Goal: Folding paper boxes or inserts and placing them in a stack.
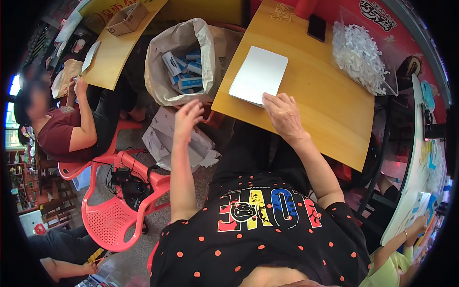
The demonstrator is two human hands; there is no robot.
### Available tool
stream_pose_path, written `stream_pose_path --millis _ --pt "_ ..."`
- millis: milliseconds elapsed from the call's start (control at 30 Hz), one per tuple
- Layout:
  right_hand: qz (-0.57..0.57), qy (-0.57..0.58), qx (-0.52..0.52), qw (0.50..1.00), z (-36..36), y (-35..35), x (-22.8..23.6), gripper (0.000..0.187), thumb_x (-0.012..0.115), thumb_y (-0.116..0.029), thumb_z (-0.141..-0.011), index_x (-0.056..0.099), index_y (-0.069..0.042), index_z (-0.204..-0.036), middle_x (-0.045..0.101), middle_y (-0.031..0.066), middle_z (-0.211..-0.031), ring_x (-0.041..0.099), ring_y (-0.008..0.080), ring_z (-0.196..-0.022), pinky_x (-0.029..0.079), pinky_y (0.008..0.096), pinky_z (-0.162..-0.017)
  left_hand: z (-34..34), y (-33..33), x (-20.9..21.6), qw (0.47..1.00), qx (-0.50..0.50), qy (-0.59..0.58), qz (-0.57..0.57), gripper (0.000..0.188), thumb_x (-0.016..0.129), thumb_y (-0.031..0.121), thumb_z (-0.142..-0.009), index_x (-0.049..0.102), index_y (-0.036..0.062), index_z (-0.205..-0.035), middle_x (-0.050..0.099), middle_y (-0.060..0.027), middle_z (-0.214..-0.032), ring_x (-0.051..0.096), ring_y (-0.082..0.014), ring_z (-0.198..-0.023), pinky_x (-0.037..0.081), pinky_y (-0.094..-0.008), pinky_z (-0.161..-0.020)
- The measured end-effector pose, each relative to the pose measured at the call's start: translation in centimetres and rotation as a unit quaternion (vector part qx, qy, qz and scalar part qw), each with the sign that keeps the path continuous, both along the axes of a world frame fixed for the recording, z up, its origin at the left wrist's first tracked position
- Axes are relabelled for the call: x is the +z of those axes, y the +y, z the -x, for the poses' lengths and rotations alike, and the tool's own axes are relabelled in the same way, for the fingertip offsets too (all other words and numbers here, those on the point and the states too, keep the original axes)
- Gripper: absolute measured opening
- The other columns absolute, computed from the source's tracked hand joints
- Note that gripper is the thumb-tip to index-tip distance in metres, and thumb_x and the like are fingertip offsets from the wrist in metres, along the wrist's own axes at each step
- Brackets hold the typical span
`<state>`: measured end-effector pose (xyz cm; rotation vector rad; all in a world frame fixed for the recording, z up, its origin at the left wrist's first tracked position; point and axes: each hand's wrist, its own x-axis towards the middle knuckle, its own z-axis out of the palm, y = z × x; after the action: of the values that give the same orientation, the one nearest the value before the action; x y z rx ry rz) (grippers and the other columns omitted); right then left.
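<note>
Far left: a seated person in a dark red top [57,131] at a second wooden table [112,52] bearing an open brown cardboard box [126,18]; a red plastic chair [114,210] stands nearby.

Centre-left: a grey woven sack [158,71], open, part-filled with small blue-and-white boxes [184,69] — apparently finished pieces. The left hand [187,117] hovers near the sack's rim, fingers spread, holding nothing.

Centre: the right hand [283,115] lies palm down, fingers flat on the near corner of a stack of white flat cardboard sheets [258,75] on the yellow wooden table [330,119]; nothing is gripped. The sheets look unfolded.

Right: a clear plastic bin of white paper pieces [361,52]; a black phone [316,27].
</note>
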<state>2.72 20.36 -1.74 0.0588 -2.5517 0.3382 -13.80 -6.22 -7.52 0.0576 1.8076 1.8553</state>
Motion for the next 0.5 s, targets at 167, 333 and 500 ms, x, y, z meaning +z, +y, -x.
stream_pose_path --millis 167,333,500 --pt "0.031 0.054 0.013 0.998 0.5 0.7 -1.3 0.018 0.057 -0.004 -0.073 0.062 -0.004 -0.091 0.064 0.0049 -0.096 0.059 0.0221 -0.079 0.045 0.0322 -0.069 -6.3 0.3 -0.2 0.996 0.024 -0.069 -0.048 0.029 0.054 0.017 -0.093 0.057 -0.0018 -0.115 0.066 -0.0144 -0.101 0.067 -0.0191 -0.085 0.054 -0.0275 -0.071" --pt "0.053 0.104 0.063 0.991 -1.0 0.2 1.9 0.021 0.059 -0.003 -0.073 0.064 -0.003 -0.094 0.065 0.0085 -0.096 0.062 0.0239 -0.081 0.049 0.0333 -0.068 -7.6 3.4 3.2 0.941 -0.054 -0.232 -0.241 0.045 0.048 0.035 -0.096 0.054 -0.0037 -0.118 0.063 -0.0197 -0.109 0.065 -0.0264 -0.095 0.054 -0.0368 -0.079" --pt "0.157 0.018 0.213 0.964 -5.3 -1.6 5.9 0.021 0.067 0.0 -0.073 0.066 -0.004 -0.094 0.066 0.0106 -0.092 0.064 0.0248 -0.081 0.051 0.0347 -0.07 -6.6 6.5 4.7 0.86 -0.067 -0.332 -0.382 0.042 0.051 0.024 -0.094 0.047 -0.0031 -0.126 0.057 -0.0193 -0.12 0.06 -0.0295 -0.106 0.05 -0.0444 -0.089"
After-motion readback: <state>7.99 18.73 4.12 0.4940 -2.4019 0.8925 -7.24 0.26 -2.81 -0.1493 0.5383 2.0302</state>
